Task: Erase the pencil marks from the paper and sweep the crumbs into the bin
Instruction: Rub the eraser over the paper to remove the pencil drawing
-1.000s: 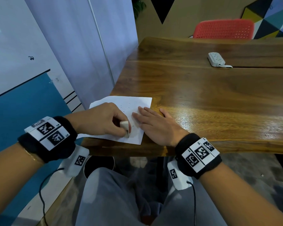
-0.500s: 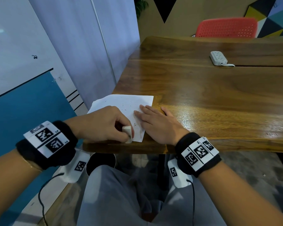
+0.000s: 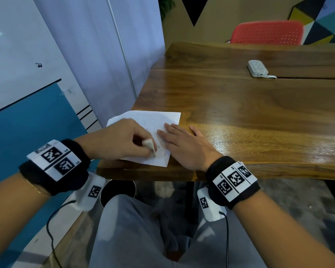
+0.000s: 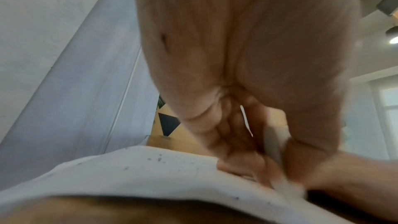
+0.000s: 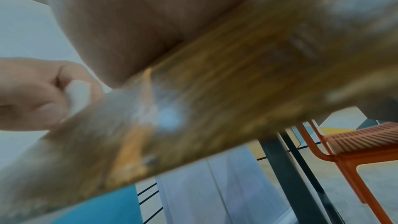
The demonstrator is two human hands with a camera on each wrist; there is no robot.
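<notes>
The left hand (image 3: 116, 140) pinches a small white eraser (image 3: 149, 147) between thumb and curled fingers, its lower end pressed onto the paper (image 3: 159, 120) near the sheet's near edge. The right hand (image 3: 186, 146) lies spread flat, fingers straight, partly on the sheet's right side and partly on the wooden table (image 3: 240, 117), pinning it. Dark crumbs and faint marks dot the paper (the left wrist view shows specks scattered across it). A dark round bin (image 3: 118, 190) sits under the table's near corner, half hidden by the left wrist.

The sheet's left corner hangs past the table edge, so I judge a hard stroke toward that side could crease or tear it, since the pinning hand holds only the right part. Strokes toward the near edge could flick crumbs onto the lap instead of the bin. Pressing too hard may smear the graphite
</notes>
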